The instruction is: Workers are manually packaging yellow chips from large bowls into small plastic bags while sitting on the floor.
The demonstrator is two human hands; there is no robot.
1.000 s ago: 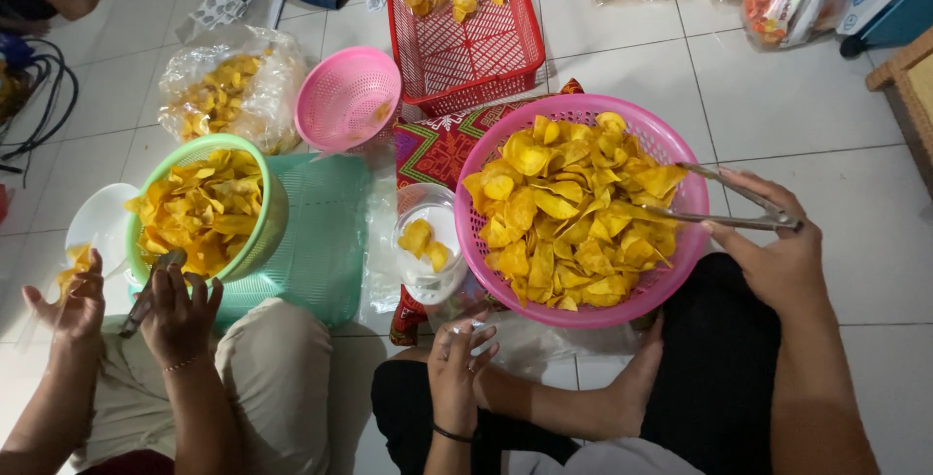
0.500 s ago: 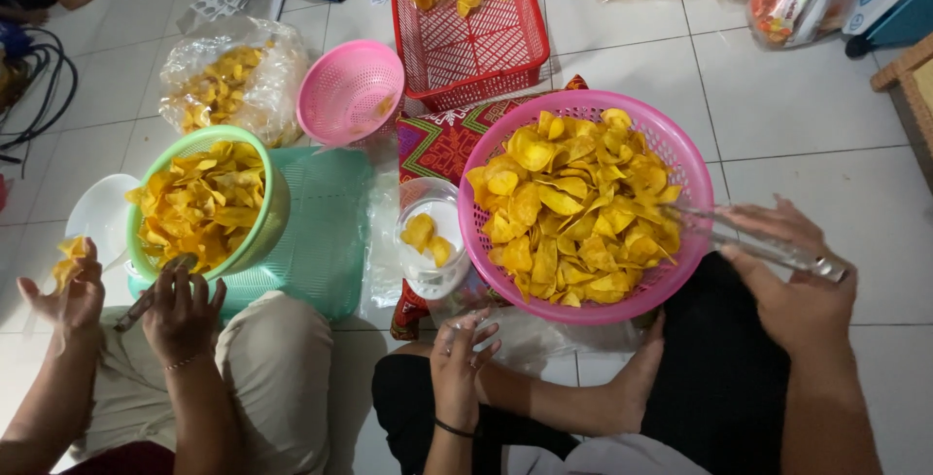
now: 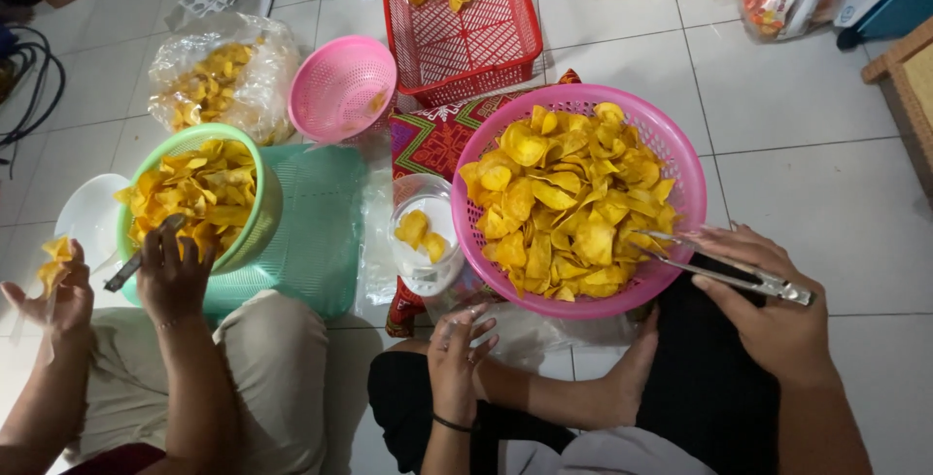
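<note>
The right hand has drawn its metal tongs back from the chip heap to the near rim of the pink basket, grip closed on their handle; tips carry nothing; the left hand hovers loose-fingered by the small tub.

A big basket of chips sits centre, tongs at its right rim. Left of it stands a tub, then a bowl on a tray. Behind lie a small basket, a crate and a bag.
</note>
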